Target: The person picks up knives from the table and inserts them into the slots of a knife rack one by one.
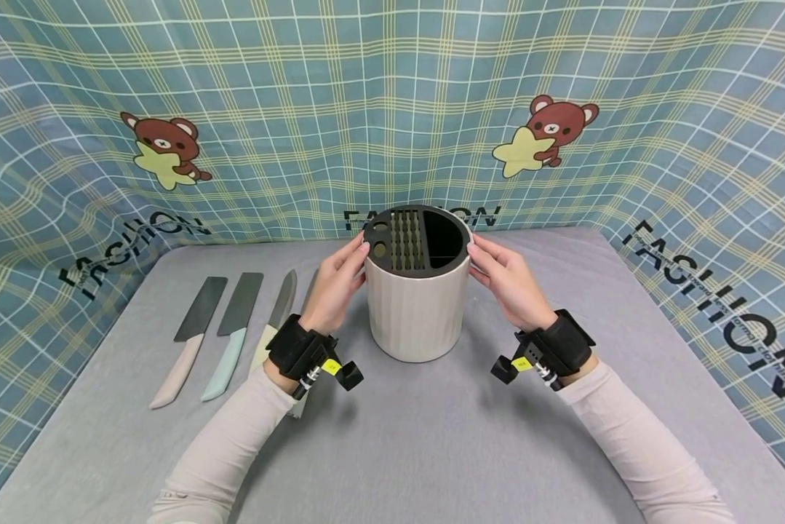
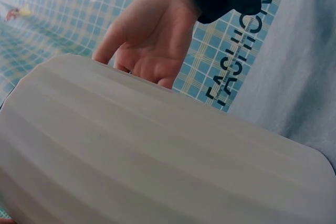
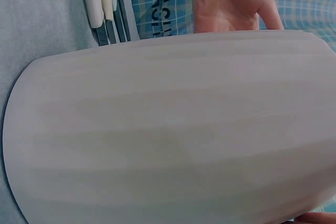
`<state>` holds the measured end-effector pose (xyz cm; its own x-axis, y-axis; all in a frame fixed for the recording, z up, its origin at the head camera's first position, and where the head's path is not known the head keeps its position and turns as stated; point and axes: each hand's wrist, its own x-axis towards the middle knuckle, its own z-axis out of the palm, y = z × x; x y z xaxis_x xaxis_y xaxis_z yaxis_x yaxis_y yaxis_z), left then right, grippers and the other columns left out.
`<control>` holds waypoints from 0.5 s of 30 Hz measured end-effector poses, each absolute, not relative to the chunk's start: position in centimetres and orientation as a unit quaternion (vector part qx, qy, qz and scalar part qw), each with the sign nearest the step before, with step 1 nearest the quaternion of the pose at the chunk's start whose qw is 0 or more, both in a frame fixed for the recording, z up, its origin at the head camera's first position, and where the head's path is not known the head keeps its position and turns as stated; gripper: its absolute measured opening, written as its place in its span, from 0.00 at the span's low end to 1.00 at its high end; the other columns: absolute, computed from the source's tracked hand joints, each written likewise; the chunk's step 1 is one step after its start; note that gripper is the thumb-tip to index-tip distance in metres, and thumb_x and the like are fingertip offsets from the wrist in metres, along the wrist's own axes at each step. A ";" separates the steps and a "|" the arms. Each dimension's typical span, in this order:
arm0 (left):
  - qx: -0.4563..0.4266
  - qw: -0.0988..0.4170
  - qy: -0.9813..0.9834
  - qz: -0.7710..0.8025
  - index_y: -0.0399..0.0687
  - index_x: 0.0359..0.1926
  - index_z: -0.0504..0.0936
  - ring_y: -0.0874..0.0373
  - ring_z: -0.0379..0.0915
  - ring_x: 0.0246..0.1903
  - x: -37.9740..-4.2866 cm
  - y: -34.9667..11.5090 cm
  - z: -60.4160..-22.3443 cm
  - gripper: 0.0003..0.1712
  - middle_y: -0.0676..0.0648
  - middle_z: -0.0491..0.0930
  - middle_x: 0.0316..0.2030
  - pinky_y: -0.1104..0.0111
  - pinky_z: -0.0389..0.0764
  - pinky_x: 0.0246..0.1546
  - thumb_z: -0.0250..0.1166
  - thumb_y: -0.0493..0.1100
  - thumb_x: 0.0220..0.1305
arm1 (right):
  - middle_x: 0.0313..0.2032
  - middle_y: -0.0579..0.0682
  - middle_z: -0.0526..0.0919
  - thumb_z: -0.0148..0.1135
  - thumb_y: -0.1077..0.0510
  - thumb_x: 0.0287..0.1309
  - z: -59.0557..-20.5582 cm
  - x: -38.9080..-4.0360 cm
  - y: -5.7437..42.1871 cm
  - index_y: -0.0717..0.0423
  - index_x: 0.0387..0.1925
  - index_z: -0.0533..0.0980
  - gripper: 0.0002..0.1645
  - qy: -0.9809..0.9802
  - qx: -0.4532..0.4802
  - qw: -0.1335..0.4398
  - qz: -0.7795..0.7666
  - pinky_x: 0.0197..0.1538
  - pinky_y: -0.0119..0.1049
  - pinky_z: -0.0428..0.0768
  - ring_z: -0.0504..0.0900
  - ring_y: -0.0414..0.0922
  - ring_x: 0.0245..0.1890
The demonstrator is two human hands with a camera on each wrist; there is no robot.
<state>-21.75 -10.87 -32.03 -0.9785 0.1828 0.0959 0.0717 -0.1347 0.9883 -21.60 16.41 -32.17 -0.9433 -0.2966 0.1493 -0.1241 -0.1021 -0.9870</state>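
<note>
A round, off-white knife holder [image 1: 415, 316] with ribbed sides stands upright at the middle of the table. Its black top insert [image 1: 408, 240] has round holes, rows of slots and one large opening. My left hand [image 1: 333, 284] holds its left side near the rim, and my right hand [image 1: 513, 284] grips the opposite side. Each thumb lies by the rim; some fingertips are hidden behind the wall. In the left wrist view the holder [image 2: 157, 140] covers much of the frame, with the right hand [image 2: 152, 40] beyond. The right wrist view shows the left hand [image 3: 231, 3] past it.
Left of the holder lie a pink-handled knife [image 1: 181, 364], a mint-handled knife [image 1: 227, 364] and a cream-handled knife [image 1: 287, 295]. Another knife [image 1: 310, 287] is mostly hidden by my left arm. A checked cloth [image 1: 418, 109] with printed bears hangs behind and beside the grey table [image 1: 425, 444].
</note>
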 end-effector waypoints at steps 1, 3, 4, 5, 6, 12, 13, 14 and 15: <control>0.097 0.036 0.659 0.745 0.49 0.75 0.54 0.53 0.50 0.73 -21.7 -10.9 -32.0 0.31 0.48 0.49 0.76 0.63 0.63 0.73 0.49 0.48 0.77 | 0.76 0.55 0.48 0.46 0.54 0.75 -32.2 -21.6 16.4 0.64 0.74 0.49 0.35 0.669 -0.155 0.058 -0.725 0.75 0.36 0.63 0.54 0.51 0.74; 0.098 0.035 0.663 0.741 0.49 0.75 0.54 0.53 0.50 0.73 -21.7 -10.9 -32.0 0.31 0.48 0.49 0.76 0.63 0.64 0.73 0.48 0.48 0.77 | 0.76 0.56 0.48 0.46 0.54 0.75 -32.1 -21.6 16.4 0.64 0.74 0.49 0.36 0.672 -0.151 0.058 -0.722 0.75 0.35 0.63 0.54 0.51 0.74; 0.097 0.034 0.666 0.739 0.49 0.75 0.54 0.54 0.50 0.73 -21.7 -10.9 -32.0 0.31 0.48 0.49 0.76 0.63 0.64 0.73 0.48 0.49 0.77 | 0.76 0.56 0.48 0.46 0.54 0.75 -32.1 -21.6 16.3 0.64 0.74 0.49 0.35 0.673 -0.150 0.057 -0.722 0.74 0.35 0.63 0.54 0.51 0.74; 0.096 0.034 0.667 0.738 0.49 0.75 0.54 0.54 0.50 0.73 -21.7 -10.9 -31.9 0.31 0.49 0.49 0.76 0.63 0.64 0.73 0.48 0.49 0.77 | 0.76 0.56 0.48 0.46 0.55 0.75 -32.1 -21.6 16.3 0.65 0.74 0.49 0.35 0.673 -0.150 0.057 -0.722 0.74 0.35 0.63 0.53 0.51 0.74; 0.096 0.033 0.669 0.736 0.48 0.75 0.54 0.54 0.50 0.73 -21.7 -10.9 -31.9 0.31 0.49 0.49 0.76 0.62 0.64 0.73 0.48 0.49 0.77 | 0.76 0.56 0.48 0.46 0.55 0.75 -32.1 -21.6 16.4 0.65 0.74 0.49 0.35 0.674 -0.151 0.056 -0.721 0.74 0.35 0.63 0.53 0.50 0.74; 0.100 0.032 0.678 0.728 0.48 0.75 0.54 0.57 0.50 0.73 -21.4 -10.7 -31.6 0.31 0.50 0.49 0.75 0.64 0.64 0.73 0.48 0.50 0.77 | 0.76 0.57 0.48 0.47 0.54 0.74 -32.1 -21.5 16.5 0.64 0.74 0.49 0.36 0.673 -0.157 0.051 -0.721 0.74 0.33 0.64 0.52 0.50 0.74; 0.103 0.031 0.679 0.726 0.48 0.75 0.54 0.57 0.49 0.73 -21.3 -10.7 -31.6 0.31 0.50 0.49 0.76 0.64 0.64 0.73 0.48 0.50 0.77 | 0.76 0.57 0.48 0.48 0.54 0.74 -32.1 -21.4 16.5 0.64 0.74 0.49 0.36 0.673 -0.158 0.050 -0.721 0.74 0.32 0.64 0.52 0.50 0.74; 0.105 0.030 0.680 0.725 0.49 0.75 0.54 0.58 0.49 0.73 -21.2 -10.7 -31.6 0.31 0.50 0.49 0.75 0.65 0.64 0.72 0.49 0.50 0.77 | 0.75 0.57 0.48 0.48 0.54 0.74 -32.0 -21.3 16.6 0.64 0.74 0.49 0.36 0.673 -0.157 0.049 -0.721 0.73 0.32 0.65 0.52 0.50 0.74; 0.106 0.028 0.681 0.724 0.49 0.75 0.54 0.59 0.50 0.73 -21.0 -10.7 -31.5 0.31 0.50 0.49 0.75 0.66 0.64 0.72 0.49 0.50 0.77 | 0.75 0.57 0.49 0.48 0.54 0.74 -32.0 -21.2 16.6 0.64 0.74 0.49 0.36 0.674 -0.158 0.048 -0.720 0.73 0.31 0.65 0.53 0.50 0.74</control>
<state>-21.04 -10.66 -31.53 -0.9759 0.1857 0.1150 0.1034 -0.0714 0.9921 -21.18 16.59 -32.01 -0.9453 -0.2822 0.1633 -0.1439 -0.0881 -0.9857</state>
